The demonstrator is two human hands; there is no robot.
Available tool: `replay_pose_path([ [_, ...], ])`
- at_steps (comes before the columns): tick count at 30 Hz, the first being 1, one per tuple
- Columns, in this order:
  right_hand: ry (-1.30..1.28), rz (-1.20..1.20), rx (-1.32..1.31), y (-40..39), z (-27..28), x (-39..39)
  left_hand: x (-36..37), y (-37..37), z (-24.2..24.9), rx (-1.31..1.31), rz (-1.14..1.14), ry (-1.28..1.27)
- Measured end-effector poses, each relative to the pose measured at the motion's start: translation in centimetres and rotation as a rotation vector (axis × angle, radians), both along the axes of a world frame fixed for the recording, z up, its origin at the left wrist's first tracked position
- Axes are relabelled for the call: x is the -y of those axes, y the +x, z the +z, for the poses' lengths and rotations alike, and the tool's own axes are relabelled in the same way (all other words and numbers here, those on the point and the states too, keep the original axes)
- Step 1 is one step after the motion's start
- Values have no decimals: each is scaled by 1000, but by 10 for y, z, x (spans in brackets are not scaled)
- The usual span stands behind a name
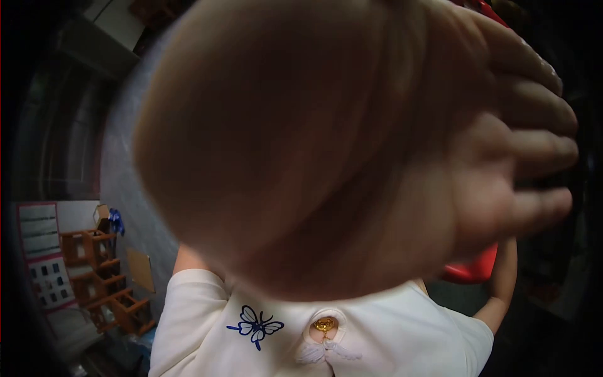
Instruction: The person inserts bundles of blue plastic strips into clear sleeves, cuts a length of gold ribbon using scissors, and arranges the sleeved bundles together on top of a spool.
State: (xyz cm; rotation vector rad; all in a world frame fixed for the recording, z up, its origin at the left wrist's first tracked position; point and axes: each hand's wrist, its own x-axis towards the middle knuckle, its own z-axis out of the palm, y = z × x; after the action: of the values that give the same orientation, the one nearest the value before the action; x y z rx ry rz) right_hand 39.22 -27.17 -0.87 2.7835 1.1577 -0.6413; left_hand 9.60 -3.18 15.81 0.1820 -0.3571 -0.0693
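My left hand (377, 151) fills most of the view, very close to the camera and partly blurred. Its palm faces the camera and its fingers point right, slightly bent, with gaps between some of them. Nothing shows in the palm. Below it is my white shirt (389, 333) with a dark blue butterfly (255, 327) and a gold ornament (324, 324) at the neckline. My right forearm (505, 283) rises at the right edge of the shirt, beside a red object (474, 269) mostly covered by my left hand. My right hand does not show.
Brown wooden stools or chairs (94, 251) are stacked at the left, beside a red-edged panel or poster (47, 276). A tan board (141, 269) stands near the grey floor (135, 182). A blue item (116, 221) hangs by the stack. Another red patch shows at the upper right.
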Motion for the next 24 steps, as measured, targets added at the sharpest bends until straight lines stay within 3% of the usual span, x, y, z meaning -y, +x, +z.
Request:
replay_pose_path([
  [5,20,-183,-13,10,-15,41,11,6,-5,-91,-77,-124],
  [24,207,-601,-116,33,-106,103,13,28,-35,-368,-20,76],
])
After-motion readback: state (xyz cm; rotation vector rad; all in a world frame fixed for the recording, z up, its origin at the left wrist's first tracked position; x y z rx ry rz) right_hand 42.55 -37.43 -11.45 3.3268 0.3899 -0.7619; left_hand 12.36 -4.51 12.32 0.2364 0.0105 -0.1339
